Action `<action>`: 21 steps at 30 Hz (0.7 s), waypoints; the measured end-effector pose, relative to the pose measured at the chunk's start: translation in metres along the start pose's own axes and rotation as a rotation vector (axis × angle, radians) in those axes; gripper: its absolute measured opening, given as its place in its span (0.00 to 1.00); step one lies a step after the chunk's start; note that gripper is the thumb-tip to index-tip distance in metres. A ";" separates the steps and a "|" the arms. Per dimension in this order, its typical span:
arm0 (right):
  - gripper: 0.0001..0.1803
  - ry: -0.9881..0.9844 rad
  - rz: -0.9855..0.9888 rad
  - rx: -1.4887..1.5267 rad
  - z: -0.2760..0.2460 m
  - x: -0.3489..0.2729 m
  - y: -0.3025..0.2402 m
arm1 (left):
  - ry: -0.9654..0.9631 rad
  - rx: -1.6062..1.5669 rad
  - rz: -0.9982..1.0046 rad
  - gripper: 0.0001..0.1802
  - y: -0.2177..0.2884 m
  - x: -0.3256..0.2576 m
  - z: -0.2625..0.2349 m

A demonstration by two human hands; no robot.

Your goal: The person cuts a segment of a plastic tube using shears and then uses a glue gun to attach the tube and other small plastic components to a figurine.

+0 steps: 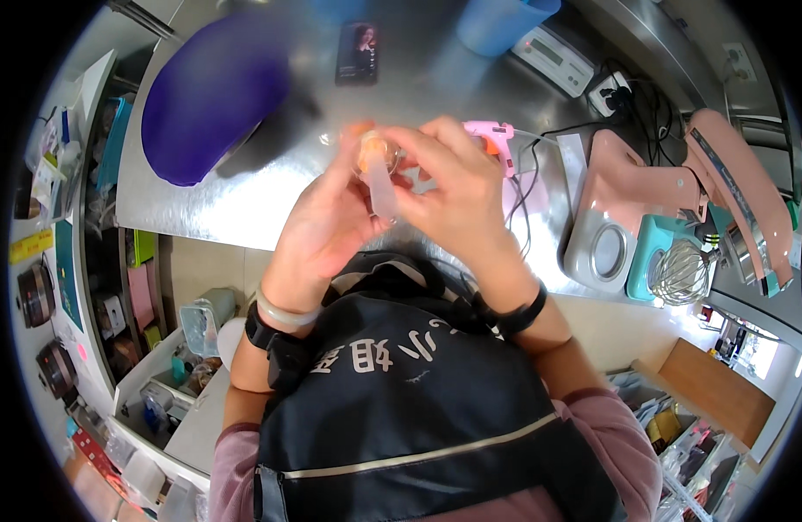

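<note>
Above the front edge of the metal table, both hands are closed around a small clear, rounded piece with orange in it (375,152). A pale translucent strip (384,193) sticks out from it toward me. My left hand (318,213) holds it from the left, its fingertips partly hidden behind the piece. My right hand (457,178) grips it from the right with thumb and fingers. The piece is blurred, so its exact kind cannot be made out. Just right of my right hand lies a pink hot glue gun (497,139) with its cord.
A phone (357,54) lies on the metal table (236,204) at the back. A purple rounded cover (211,100) stands at the left. A white digital scale (553,59), a blue container (505,22), tangled cables, a pink stand mixer (627,178) and a whisk (679,271) are at the right.
</note>
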State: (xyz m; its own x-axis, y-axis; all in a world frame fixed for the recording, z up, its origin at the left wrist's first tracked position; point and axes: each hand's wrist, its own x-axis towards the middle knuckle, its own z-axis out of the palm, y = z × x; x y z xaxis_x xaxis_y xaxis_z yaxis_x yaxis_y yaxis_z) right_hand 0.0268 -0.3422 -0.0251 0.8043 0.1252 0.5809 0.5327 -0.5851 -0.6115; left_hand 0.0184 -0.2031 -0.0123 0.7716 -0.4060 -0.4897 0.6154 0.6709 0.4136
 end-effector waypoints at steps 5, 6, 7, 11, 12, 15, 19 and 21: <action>0.18 0.021 0.054 0.011 -0.006 -0.001 0.001 | 0.065 0.542 0.203 0.15 0.012 0.003 -0.034; 0.19 0.057 0.063 0.038 -0.006 -0.002 0.002 | 0.064 0.754 0.458 0.15 0.013 0.002 -0.035; 0.19 0.058 0.064 0.037 -0.007 -0.002 0.001 | 0.063 0.755 0.458 0.15 0.013 0.001 -0.032; 0.19 0.016 0.076 0.029 -0.010 -0.003 -0.003 | -0.059 0.607 0.548 0.12 0.009 -0.003 -0.012; 0.20 0.026 0.063 0.040 -0.010 -0.002 -0.003 | -0.087 0.623 0.572 0.12 0.008 -0.002 -0.013; 0.20 -0.001 0.055 0.039 -0.010 -0.002 -0.005 | -0.103 0.609 0.590 0.13 0.008 -0.002 -0.012; 0.21 -0.039 0.050 0.025 -0.016 -0.001 -0.009 | -0.079 0.576 0.606 0.12 0.007 -0.001 -0.011; 0.21 -0.038 0.060 0.048 -0.016 -0.001 -0.011 | -0.068 0.559 0.632 0.11 0.005 0.001 -0.010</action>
State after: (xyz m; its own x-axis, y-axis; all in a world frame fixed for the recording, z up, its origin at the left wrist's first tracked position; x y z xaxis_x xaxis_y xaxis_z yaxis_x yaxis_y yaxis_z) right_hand 0.0155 -0.3489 -0.0104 0.8439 0.1220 0.5224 0.4948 -0.5534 -0.6701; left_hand 0.0201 -0.1936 -0.0186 0.9944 -0.1058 0.0012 0.0400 0.3859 0.9217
